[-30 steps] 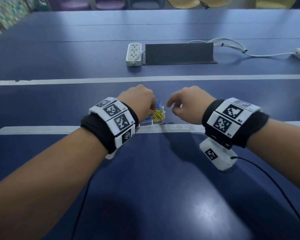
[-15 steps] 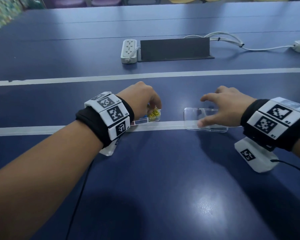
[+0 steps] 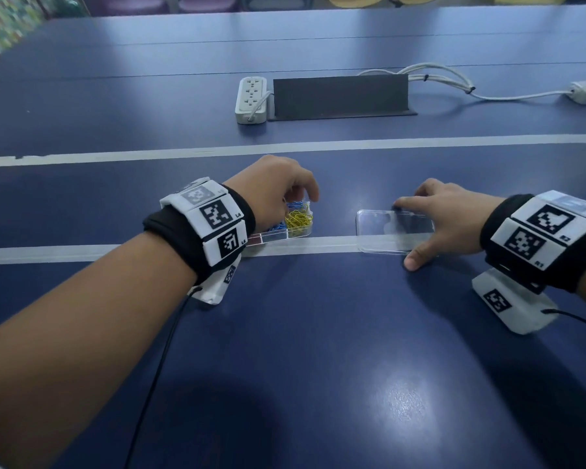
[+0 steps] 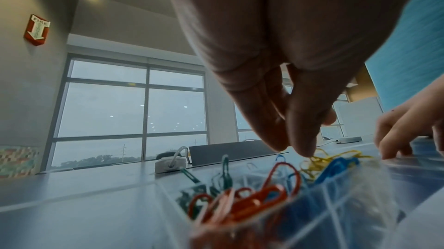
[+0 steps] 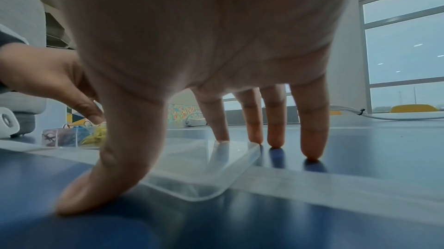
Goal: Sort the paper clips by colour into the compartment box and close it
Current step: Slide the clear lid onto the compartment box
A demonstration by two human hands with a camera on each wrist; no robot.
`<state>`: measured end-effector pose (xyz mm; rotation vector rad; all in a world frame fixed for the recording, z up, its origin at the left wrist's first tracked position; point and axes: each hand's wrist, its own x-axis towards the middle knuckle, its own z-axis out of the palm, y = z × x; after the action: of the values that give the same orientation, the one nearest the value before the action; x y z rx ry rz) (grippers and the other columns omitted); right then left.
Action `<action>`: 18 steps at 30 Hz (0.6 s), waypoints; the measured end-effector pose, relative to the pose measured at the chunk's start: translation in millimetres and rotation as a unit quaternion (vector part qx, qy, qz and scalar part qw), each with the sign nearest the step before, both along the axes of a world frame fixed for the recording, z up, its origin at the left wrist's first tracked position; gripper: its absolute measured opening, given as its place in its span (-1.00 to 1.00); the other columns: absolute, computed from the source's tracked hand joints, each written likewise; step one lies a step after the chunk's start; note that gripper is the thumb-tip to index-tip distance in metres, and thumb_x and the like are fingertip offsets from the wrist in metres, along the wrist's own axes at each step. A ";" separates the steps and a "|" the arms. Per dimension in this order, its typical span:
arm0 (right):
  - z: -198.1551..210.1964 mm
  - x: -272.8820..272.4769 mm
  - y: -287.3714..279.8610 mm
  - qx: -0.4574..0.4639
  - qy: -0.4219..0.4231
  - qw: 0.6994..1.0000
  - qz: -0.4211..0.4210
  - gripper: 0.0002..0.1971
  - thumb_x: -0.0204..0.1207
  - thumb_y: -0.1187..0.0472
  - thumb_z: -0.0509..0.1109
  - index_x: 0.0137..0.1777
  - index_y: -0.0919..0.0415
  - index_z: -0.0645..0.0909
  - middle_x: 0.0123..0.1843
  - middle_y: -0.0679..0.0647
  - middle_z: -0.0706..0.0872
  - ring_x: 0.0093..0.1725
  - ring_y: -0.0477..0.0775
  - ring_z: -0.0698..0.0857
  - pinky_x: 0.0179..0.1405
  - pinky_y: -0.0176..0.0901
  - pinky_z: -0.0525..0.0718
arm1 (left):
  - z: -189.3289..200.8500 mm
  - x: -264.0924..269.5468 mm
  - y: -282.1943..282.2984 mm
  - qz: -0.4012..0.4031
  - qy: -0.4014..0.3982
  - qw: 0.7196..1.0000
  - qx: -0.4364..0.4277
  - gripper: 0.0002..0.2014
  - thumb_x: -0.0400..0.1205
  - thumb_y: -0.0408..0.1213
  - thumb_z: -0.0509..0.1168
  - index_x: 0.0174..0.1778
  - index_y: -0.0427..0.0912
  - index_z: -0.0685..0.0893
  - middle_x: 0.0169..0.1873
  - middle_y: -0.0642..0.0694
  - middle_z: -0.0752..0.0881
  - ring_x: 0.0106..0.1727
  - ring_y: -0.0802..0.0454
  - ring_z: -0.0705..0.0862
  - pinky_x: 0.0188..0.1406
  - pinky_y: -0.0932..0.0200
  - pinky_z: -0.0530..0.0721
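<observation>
A clear compartment box (image 3: 271, 236) sits on a white tape line and holds sorted clips. Yellow clips (image 3: 298, 220) fill its right end, with blue clips (image 3: 278, 226) beside them. My left hand (image 3: 298, 201) hovers over the box, its bunched fingertips (image 4: 301, 148) touching the yellow clips (image 4: 319, 158); red clips (image 4: 252, 201) and green clips (image 4: 224, 169) lie nearer the wrist. The clear lid (image 3: 383, 233) lies flat to the right. My right hand (image 3: 416, 231) spans it: the thumb (image 5: 96, 192) is at the near edge and the straight fingers (image 5: 222, 135) at the far edge of the lid (image 5: 204, 177).
A white power strip (image 3: 251, 99) and a dark folded stand (image 3: 339, 96) sit further back, with white cables (image 3: 454, 82) running right. A second tape line (image 3: 285, 148) crosses the blue table. Wrist-camera cords trail towards me.
My right hand has left the box, moved right and come down over the lid, fingers spread. My left hand has stayed at the box.
</observation>
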<state>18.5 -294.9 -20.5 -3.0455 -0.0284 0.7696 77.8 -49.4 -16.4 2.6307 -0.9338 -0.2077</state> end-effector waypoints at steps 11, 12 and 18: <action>1.7 -5.0 5.2 -0.001 -0.005 1.000 0.003 -0.08 0.17 -0.24 0.56 0.54 -0.09 0.28 0.41 0.09 0.34 0.42 0.21 0.41 0.40 0.14 0.48 | -0.1 5.8 0.4 -0.016 -0.030 0.995 0.094 -0.69 0.55 -0.39 0.37 0.18 -0.03 0.73 0.11 -0.08 0.65 -0.05 0.11 0.44 -0.03 0.23 0.41; 2.3 -5.6 6.1 0.001 -0.004 1.000 0.006 -0.11 0.18 -0.23 0.56 0.52 -0.08 0.31 0.38 0.09 0.36 0.39 0.21 0.44 0.38 0.12 0.49 | 0.1 5.2 -0.3 -0.015 -0.031 0.995 0.090 -0.71 0.55 -0.39 0.36 0.15 -0.03 0.74 0.10 -0.08 0.66 -0.05 0.11 0.44 -0.04 0.23 0.42; 6.1 -6.9 11.7 0.018 -0.014 1.000 0.020 -0.24 0.17 -0.14 0.60 0.40 -0.07 0.45 0.13 -0.03 0.38 0.22 0.11 0.53 0.26 0.05 0.57 | 2.3 4.2 -7.1 -0.004 -0.019 0.996 0.092 -0.74 0.53 -0.47 0.33 0.01 -0.08 0.79 0.01 -0.10 0.72 -0.11 0.07 0.51 -0.12 0.24 0.43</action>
<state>11.6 -283.2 -14.4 -3.0307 -0.1031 0.7190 82.0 -56.5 -14.0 2.8079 -0.9810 -0.2595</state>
